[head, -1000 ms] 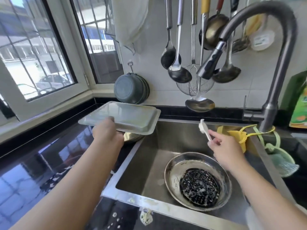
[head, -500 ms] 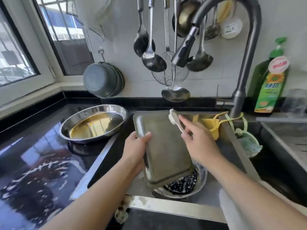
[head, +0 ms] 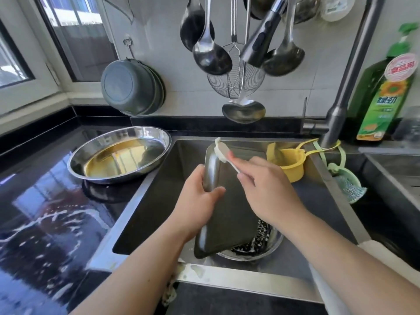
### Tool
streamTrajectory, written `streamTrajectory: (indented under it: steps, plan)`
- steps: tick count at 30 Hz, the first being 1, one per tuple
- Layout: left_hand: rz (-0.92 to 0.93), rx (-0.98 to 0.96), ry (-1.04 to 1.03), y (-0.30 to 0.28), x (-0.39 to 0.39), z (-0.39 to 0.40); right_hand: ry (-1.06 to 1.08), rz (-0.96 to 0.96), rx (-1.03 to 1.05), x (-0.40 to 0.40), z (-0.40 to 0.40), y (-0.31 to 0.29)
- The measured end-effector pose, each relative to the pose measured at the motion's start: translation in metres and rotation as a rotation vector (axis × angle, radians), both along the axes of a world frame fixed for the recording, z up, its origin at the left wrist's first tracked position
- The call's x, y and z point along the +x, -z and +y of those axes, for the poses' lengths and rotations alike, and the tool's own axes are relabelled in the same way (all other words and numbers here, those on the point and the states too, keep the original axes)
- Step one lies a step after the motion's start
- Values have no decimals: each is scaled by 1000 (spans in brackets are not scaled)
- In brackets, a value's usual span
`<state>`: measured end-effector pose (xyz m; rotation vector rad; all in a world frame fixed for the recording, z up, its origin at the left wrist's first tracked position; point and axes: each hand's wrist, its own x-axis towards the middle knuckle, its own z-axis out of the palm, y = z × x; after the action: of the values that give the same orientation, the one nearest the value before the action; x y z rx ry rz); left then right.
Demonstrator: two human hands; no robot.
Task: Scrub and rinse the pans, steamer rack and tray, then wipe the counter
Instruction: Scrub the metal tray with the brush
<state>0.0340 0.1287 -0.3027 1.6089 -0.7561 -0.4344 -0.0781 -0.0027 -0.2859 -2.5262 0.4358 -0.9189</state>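
My left hand (head: 200,201) grips the left edge of a rectangular steel tray (head: 229,214), tilted upright over the sink (head: 159,201). A white brush (head: 223,153) is pinched by its handle in my right hand (head: 268,192), its head against the tray's top edge. Under the tray, a round steel pan (head: 270,248) in the sink holds a dark soapy steamer rack (head: 261,235), mostly hidden. On the black counter (head: 45,201) to the left sits another round steel pan (head: 118,153) holding yellowish liquid.
The faucet (head: 347,83) arches over the sink, its spray head among hanging ladles (head: 211,51). A yellow strainer (head: 288,160) and green scrubber (head: 347,187) hang by the faucet base. A green detergent bottle (head: 384,98) stands far right. Grey bowls (head: 129,87) hang on the wall. Suds streak the counter.
My left hand carried the tray from above the counter pan into the sink and tilted it upright. My right hand brought the brush against the tray's top edge.
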Motion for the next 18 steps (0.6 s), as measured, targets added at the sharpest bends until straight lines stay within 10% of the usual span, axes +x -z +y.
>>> streamTrajectory:
  steps: [12, 18]
  plan:
    - [-245, 56, -47, -15, 6, 2, 10, 11, -19, -5, 3, -25]
    - [-29, -127, -24, -69, 13, 44, -79, 111, -96, 26, 63, -96]
